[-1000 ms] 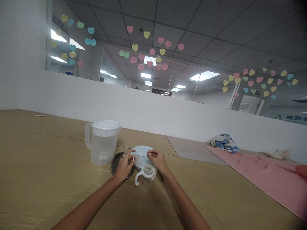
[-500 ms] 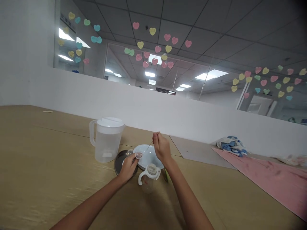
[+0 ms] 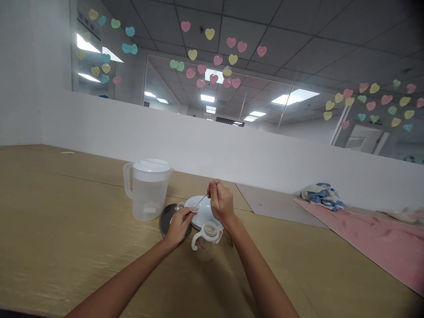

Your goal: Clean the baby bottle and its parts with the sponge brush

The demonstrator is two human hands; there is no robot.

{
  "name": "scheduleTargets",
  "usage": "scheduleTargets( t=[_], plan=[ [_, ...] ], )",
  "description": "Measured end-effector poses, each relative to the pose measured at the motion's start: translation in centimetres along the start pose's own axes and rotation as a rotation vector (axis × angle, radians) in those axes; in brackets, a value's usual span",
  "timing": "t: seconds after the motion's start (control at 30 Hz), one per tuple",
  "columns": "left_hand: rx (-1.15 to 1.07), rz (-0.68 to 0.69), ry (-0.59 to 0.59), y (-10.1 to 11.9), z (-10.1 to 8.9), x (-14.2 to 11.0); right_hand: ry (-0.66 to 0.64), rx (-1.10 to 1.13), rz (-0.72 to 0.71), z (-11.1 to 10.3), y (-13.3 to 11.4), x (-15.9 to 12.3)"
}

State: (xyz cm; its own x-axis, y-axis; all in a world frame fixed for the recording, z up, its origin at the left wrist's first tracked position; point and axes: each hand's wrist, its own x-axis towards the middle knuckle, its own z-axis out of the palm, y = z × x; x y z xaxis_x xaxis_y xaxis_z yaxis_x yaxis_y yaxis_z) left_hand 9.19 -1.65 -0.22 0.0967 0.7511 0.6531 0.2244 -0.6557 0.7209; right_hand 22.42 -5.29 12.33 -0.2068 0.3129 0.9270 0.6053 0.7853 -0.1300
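Note:
My left hand [image 3: 179,226] pinches a small clear round part [image 3: 194,207] above a dark metal dish [image 3: 165,219]. My right hand [image 3: 221,202] is closed on a thin stick or wire [image 3: 206,195] whose lower tip reaches the small part. Both hands hover over a pale blue plate [image 3: 201,213]. Just in front of them stands a clear two-handled cup [image 3: 205,242] with a white collar and an open top. A translucent lidded pitcher [image 3: 148,189] stands to the left of the plate.
The wooden table [image 3: 66,229] runs up to a low white partition [image 3: 232,154]. A pink cloth [image 3: 374,247] covers the right side, with a blue and white rag [image 3: 322,194] at its far end. A grey mat [image 3: 274,207] lies behind the plate.
My right hand lifted from the plate with the thin stick and now points it down into the small part. My left hand keeps the part, and the view has shifted slightly.

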Motion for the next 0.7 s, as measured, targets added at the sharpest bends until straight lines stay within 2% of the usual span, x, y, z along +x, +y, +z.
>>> scheduleTargets(
  t=[0.13, 0.4, 0.7],
  plan=[
    [0.032, 0.008, -0.020, 0.44, -0.11, 0.07, -0.120, -0.042, 0.011, 0.19, -0.10, 0.06],
    [0.061, 0.020, -0.044, 0.26, -0.05, 0.03, -0.214, 0.019, 0.095, -0.14, -0.33, 0.29],
    [0.042, 0.044, -0.060, 0.13, -0.20, -0.02, -0.287, 0.046, 0.073, -0.47, -0.56, 0.38]
  ],
)
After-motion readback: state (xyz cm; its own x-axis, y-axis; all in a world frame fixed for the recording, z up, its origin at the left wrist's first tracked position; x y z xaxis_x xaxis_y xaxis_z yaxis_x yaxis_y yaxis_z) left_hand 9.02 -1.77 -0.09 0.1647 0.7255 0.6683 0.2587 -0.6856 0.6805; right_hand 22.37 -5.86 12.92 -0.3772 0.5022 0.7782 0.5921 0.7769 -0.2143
